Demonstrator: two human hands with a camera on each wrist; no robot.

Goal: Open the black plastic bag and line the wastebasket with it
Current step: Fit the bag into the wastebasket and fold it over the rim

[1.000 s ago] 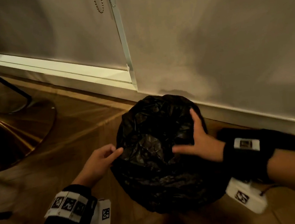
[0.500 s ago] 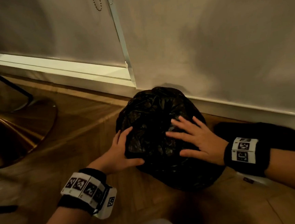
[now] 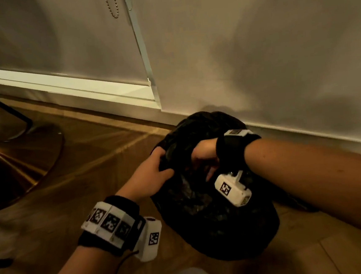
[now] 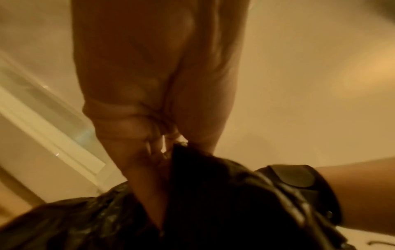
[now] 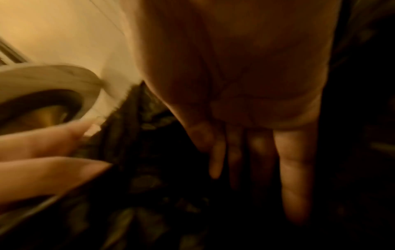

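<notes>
Both hands have shifted since half a second ago: then they lay spread on top of the bag (image 3: 213,199), now the right hand (image 3: 203,156) reaches down into its mouth and the left hand (image 3: 150,174) has closed on the near-left edge. Left grip: fingers and thumb curled, pinching a fold of the black film at the rim, confirmed in the left wrist view. Right grip: in the right wrist view the fingers (image 5: 297,177) hang nearly straight and relaxed, pointing down into the dark interior, holding nothing that shows. Bag sits on the wood floor (image 3: 90,166) close against the wall (image 3: 255,53); it covers the wastebasket completely, so the basket itself cannot be seen and is only inferred from the rounded shape. Step in hand, as judged: mouth is open, liner being pushed down inside while the rim is held. Next move likely calls for pressing the film to the bottom and walls, then working the edge evenly round the rim without pulling the held side loose.
</notes>
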